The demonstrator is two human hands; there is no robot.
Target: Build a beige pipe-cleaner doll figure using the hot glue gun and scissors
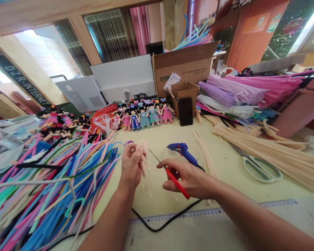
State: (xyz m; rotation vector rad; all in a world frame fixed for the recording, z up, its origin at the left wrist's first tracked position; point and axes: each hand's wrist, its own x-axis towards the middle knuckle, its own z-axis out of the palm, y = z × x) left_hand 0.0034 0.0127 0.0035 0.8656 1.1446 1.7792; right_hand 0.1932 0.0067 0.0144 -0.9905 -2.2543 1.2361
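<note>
My left hand (132, 160), in the middle of the view, pinches a pale beige fuzzy pipe-cleaner piece (143, 158) with short strands hanging down. To its right, my right hand (184, 176) is closed round a slim red-handled tool (176, 183) with a long, thin metal tip. That tip points up and left, close to the beige piece; whether they touch is hard to tell. Just beyond my right hand, a blue glue gun (183, 150) lies on the table. Loose beige pipe cleaners (205, 153) lie to the right of the glue gun.
Colourful pipe cleaners (75, 188) heap up at left. Finished dolls (143, 116) stand at the back beside a black phone (185, 111) and cardboard boxes (183, 66). At right are large scissors (259, 169) and beige bundles (272, 150). A black cord (157, 230) crosses the ruler strip (219, 211) in front.
</note>
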